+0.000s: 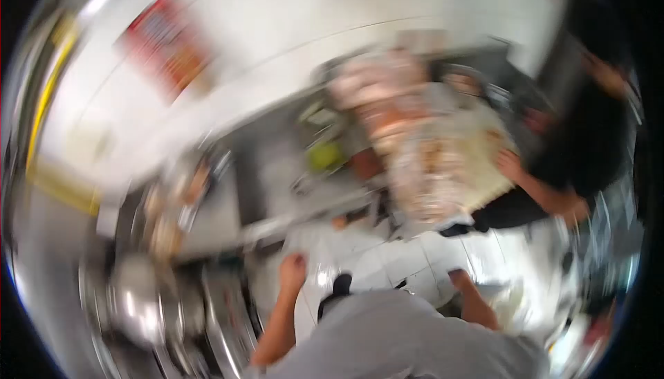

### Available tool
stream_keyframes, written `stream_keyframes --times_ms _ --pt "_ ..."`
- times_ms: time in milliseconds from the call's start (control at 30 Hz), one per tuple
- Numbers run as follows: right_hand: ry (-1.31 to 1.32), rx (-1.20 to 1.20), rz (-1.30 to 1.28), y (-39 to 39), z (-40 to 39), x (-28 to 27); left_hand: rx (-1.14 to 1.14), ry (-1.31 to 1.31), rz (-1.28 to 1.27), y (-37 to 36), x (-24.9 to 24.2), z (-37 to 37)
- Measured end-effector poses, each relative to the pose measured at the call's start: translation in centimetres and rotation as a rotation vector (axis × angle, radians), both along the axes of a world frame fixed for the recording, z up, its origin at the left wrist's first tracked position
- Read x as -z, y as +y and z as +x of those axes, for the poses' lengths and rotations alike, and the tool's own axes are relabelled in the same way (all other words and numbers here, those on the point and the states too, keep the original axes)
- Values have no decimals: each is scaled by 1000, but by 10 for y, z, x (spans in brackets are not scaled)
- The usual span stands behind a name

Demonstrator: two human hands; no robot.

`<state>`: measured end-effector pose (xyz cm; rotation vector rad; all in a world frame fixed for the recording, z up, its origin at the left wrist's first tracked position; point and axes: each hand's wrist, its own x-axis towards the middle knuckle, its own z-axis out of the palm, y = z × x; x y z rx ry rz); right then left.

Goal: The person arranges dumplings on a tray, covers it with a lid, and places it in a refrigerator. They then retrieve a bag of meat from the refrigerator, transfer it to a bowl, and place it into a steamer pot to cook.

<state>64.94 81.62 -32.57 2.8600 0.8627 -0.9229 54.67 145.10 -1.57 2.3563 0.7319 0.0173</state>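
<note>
- Floor tiles (387, 258), white and glossy, lie nearest both of the wearer's hands in the head view, filling the middle of the frame just below centre.
- Left hand (293, 268) sits at about seven o'clock from centre, fingers curled in towards the palm; it seems to grip nothing, though the blur makes that unsure.
- Right hand (460, 280) sits at about five o'clock, and whether it is open or closed cannot be told through the smear.
- Grey clothing (408, 337) of the wearer fills the six o'clock edge between the two forearms.
- A steel pot (135, 299) shines at eight o'clock, well apart from the left hand.
- A counter (443, 164) loaded with wrapped food lies at one o'clock.
- Another person's hand (510, 164), at two o'clock, rests on that counter, its arm leading to a black sleeve (588, 151).
</note>
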Motion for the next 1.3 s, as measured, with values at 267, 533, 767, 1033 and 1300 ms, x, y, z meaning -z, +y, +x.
stream_keyframes --times_ms 267,533,767,1033,1300 --pt "58 1185 364 152 -62 -199 875 -208 -220 -62 -60 140" --pt "-104 1613 561 86 -227 -244 1611 -263 -323 -335 -58 173" --pt "-184 1844 704 19 -266 -251 1788 -199 -102 -526 0 175" --pt "-487 1883 798 -142 -138 -238 1885 -233 -77 -701 -23 205" --pt "-805 2218 964 -290 -10 -337 1802 54 -315 -957 8 273"
